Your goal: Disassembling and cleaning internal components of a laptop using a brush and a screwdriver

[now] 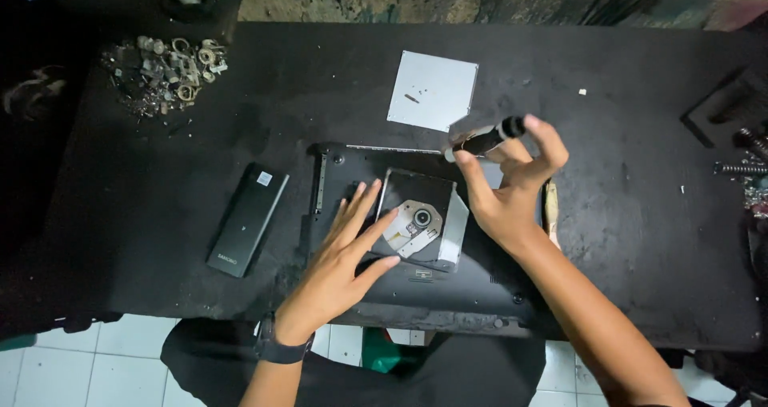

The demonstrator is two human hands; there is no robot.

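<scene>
Now the left hand lies flat, fingers spread and grasping nothing, on the disc drive atop the upturned laptop. Meanwhile the right hand clasps a screwdriver just above the drive's far edge, near a metal plate.

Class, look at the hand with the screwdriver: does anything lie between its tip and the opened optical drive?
Nothing visible does. The right hand holds the screwdriver just above the optical drive; the left hand rests on the drive's left side, clear of the tip.

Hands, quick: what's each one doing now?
Left hand: open, flat on the optical drive.
Right hand: closed, holding a screwdriver.
</scene>
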